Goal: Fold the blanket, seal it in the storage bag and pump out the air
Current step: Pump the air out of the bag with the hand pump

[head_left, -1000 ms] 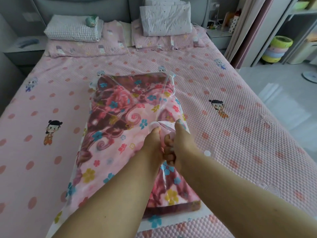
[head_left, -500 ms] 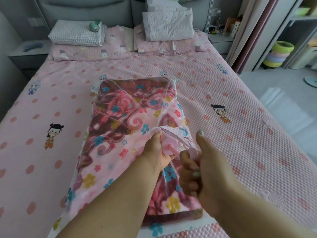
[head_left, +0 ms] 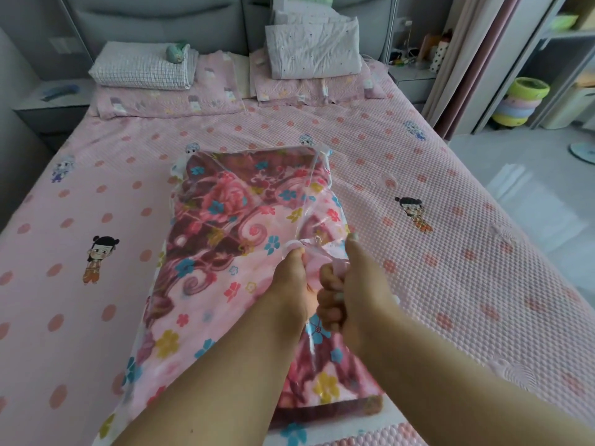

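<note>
Blanket [head_left: 225,226], the flowered pink and maroon one, lies folded inside the clear storage bag [head_left: 317,162] in the middle of the bed [head_left: 450,252], the bag's far end pointing toward the pillows. I see my left hand [head_left: 291,281] on top of the bag near its right side, its fingers pinching a fold of the plastic at a round pink piece [head_left: 294,244] that looks like the bag's valve, though I cannot tell for sure. My right hand [head_left: 351,284] sits just beside it, touching, with the fingers curled tight around a pale pink object; too little of it shows to say what it is. Both forearms reach over the near end of the bag. At the head of the bed a folded checked cloth [head_left: 141,70] rests on the left pillow and a white folded quilt [head_left: 314,48] on the right one.
</note>
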{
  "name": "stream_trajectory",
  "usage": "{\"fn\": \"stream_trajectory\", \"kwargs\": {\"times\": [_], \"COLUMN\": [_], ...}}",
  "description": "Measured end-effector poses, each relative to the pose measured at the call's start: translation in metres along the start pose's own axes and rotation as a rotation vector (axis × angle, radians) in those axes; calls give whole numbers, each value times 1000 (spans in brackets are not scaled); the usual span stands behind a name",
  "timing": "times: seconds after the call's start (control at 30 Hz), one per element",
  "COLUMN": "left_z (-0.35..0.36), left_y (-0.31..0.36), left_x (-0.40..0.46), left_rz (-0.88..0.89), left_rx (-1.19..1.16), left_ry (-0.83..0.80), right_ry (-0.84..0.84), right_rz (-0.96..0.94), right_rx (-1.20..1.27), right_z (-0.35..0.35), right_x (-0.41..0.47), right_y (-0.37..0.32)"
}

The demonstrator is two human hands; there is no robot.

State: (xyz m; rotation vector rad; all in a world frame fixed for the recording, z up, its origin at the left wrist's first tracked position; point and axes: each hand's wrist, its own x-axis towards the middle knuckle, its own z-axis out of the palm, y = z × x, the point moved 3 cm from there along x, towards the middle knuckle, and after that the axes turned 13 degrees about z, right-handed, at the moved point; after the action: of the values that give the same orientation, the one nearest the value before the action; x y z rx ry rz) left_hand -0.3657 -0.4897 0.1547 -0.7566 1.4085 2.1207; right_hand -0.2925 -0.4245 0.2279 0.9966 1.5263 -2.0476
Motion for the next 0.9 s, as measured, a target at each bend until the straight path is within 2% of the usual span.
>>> {"fn": "stream_trajectory", "kwargs": {"times": [0.1, 0.2, 0.27, 0.37, 0.47, 0.53, 0.6, 0.73, 0.83, 0.9], "left_z": [0, 1, 4, 5, 5, 5, 4, 6, 4, 3], "left_y": [-4, -2, 4, 1, -5, -2, 3, -1, -8, -4], "left_x": [-8, -12, -14, -10, -15, -15, -12, -9, -9, -8], "left_rz": [-27, 36, 66, 42, -49, 0, 50, 8, -44, 25], "left_rx": [32, -119, -179, -64, 11, -65, -130, -66, 43, -39], "left_ry": [-29, -11, -28, -43, -68, -29, 5, -21, -48, -17], "right_ry": [-92, -105, -45, 6, -68, -134, -104, 2, -90, -132], "right_rz": [-91, 74, 72, 32, -11, 22, 95, 55, -25, 12], "right_rx": [-98, 51, 43, 51, -60, -5, 46, 53, -73, -29], "right_z": [-2, -6, -8, -3, -3, -9, -10, -7, -4, -10], "right_x": [15, -7, -17, 1, 12, -2, -17, 0, 11, -3], "right_y": [8, 11, 12, 5, 6, 10, 8, 6, 10, 10]}}
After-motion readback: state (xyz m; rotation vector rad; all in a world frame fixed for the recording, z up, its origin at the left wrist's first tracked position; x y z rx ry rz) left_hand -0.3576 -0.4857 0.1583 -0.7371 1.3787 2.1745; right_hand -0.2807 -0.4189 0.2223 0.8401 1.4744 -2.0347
